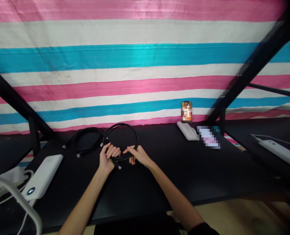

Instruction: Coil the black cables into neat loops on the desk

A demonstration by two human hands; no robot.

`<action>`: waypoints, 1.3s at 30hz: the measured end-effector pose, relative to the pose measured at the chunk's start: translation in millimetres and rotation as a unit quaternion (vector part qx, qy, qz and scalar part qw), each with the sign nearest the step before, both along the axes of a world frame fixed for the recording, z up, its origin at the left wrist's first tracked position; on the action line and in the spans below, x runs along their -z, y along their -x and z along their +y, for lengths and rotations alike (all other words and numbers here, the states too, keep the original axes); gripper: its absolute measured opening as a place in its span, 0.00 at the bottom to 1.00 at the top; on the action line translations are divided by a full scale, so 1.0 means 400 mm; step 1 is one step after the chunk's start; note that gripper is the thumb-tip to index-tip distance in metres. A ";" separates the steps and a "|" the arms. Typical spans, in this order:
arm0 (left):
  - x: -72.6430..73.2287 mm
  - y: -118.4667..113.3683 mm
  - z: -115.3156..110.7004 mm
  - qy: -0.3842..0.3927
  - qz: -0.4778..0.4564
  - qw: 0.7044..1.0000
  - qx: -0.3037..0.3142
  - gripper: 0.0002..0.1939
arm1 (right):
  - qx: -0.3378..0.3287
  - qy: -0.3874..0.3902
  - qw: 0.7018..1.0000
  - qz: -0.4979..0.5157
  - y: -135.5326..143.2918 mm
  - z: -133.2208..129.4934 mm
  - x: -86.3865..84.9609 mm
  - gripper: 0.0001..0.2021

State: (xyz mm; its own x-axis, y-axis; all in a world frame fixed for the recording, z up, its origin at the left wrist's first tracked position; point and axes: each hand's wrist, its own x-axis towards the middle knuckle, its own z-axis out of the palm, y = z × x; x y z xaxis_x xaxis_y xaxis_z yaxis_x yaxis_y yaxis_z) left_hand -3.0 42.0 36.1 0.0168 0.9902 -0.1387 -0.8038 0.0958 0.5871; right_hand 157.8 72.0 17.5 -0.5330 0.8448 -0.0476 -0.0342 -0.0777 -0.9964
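Note:
A black cable [136,133] is wound into a round coil and raised in front of me over the black table [145,192]. My left hand [109,156] has its fingers wrapped round the lower left of the coil. On the lower right of the same coil, my right hand [137,155] pinches the loops between thumb and fingers. One metal-tipped plug [120,167] hangs below the coil beside my left hand. A second coiled black cable [77,132] lies on the table to the left, with its plug ends showing.
A white power bank [45,174] and a white power strip [9,179] with white cables are at the left. At the back right are a light-coloured stand [187,131] and a blurred packet [208,137]. Another white device [279,151] lies far right. Black frame bars slant at both sides.

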 end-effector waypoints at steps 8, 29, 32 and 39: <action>0.002 -0.032 0.004 0.097 0.104 0.989 0.046 0.07 | 0.028 -0.037 0.999 0.007 -0.004 0.001 -0.008 0.22; 0.072 -0.018 0.007 0.003 0.415 0.910 -0.003 0.23 | 0.247 -0.002 0.967 0.063 -0.059 0.050 -0.023 0.25; 0.086 -0.027 0.007 -0.010 0.410 0.911 0.038 0.24 | 0.249 -0.005 0.967 0.053 -0.076 0.056 -0.030 0.27; 0.085 -0.022 0.008 -0.010 0.385 0.921 0.052 0.25 | 0.197 -0.022 0.980 0.027 -0.079 0.055 -0.026 0.18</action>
State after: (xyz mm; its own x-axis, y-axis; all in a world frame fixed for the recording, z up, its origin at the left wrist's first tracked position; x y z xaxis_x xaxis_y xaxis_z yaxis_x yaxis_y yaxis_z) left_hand 5.7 45.2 2.2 0.0164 0.9911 -0.1318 -0.1346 0.1328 0.9820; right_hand 189.5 93.8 28.0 -0.1667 0.9859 0.0128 -0.1049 -0.0048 -0.9945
